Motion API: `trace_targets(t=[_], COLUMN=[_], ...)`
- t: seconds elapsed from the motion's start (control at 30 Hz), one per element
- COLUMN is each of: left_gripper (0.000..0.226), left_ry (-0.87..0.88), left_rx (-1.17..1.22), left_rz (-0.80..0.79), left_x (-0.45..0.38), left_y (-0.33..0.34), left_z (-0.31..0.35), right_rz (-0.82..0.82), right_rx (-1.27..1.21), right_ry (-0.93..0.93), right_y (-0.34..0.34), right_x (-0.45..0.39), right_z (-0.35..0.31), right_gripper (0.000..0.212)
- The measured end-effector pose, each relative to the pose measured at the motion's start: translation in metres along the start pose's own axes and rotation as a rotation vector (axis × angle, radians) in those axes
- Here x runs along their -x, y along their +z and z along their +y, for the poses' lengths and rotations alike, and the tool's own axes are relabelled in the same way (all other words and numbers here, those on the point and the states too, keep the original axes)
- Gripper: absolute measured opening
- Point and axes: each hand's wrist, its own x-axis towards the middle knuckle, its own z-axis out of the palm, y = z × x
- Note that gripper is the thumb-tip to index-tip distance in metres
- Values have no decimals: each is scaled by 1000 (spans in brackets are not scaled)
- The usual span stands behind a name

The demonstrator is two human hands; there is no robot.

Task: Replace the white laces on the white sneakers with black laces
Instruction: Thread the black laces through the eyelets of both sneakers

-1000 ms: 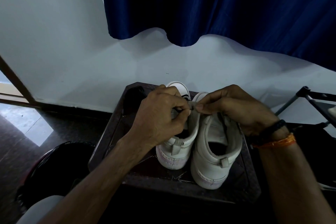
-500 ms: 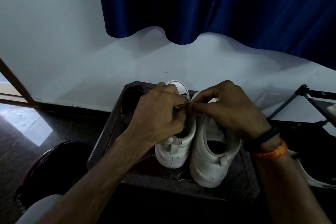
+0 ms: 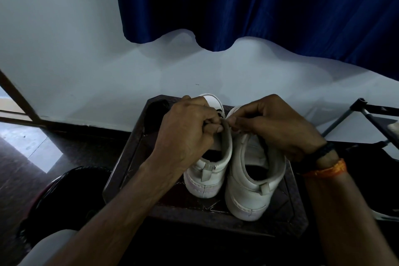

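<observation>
Two white sneakers stand side by side, heels toward me, on a dark brown stool (image 3: 129, 170). My left hand (image 3: 185, 134) curls over the lace area of the left sneaker (image 3: 207, 175) and grips its upper edge. My right hand (image 3: 272, 127) reaches across from above the right sneaker (image 3: 248, 192) and pinches something small at the left sneaker's right collar, fingertips meeting my left thumb. The laces themselves are hidden under both hands.
A dark blue curtain (image 3: 259, 2) hangs over the pale wall behind the stool. A black bin (image 3: 64, 196) stands at the lower left on the dark floor. A black metal rack (image 3: 371, 119) is at the right.
Both hands have stayed at the left sneaker's top. My right hand shifted a little left and its fingertips closed against my left thumb. The view has drifted slightly.
</observation>
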Motion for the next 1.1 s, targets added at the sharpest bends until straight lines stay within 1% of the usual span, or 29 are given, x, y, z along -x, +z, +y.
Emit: trace_targets(t=[0.1,0.2,0.33,0.43,0.53,0.6,0.67,0.73,0.77,0.83,0.93,1.0,1.1], left_gripper=[6,3,8,8,4,5,3,10,13,18,21,21,23], left_ry=[-13,-16,-30,-29,-33,-39,-42,-45,-55,-76,-97,-86,-73], left_rx=[15,17,-19,-36,-19,-21,-32,-29,-11,28,70,80,68], left_rz=[20,22,23,19,33,44,53,54,45,29,11,-8,-35], left_x=[0,0,0,-1,-1,-2,-1,-1,-1,-1,-1,-1,-1], left_y=[0,0,0,0,1,2,1,1,0,-2,-4,-6,-7], left_z=[1,2,3,2,2,3,4,4,5,6,8,9,10], right_rz=[-31,-37,-68,-67,-57,-33,-30,-40,-40,-28,60,107,78], right_rx=[-65,-81,-63,102,258,374,488,541,531,483,351,189,-123], right_ry=[20,20,18,-46,-81,-100,-92,-52,-35,-26,-24,-15,3], right_y=[-1,-2,-4,-1,2,3,5,7,7,6,-1,-3,2], right_x=[-2,-6,-7,-10,-9,-8,-8,-8,-9,-7,-7,-8,-7], right_z=[1,4,4,4,1,-1,0,0,0,-1,-2,-2,-5], right_gripper=[6,6,6,5,9,10,12,19,22,18,16,20,20])
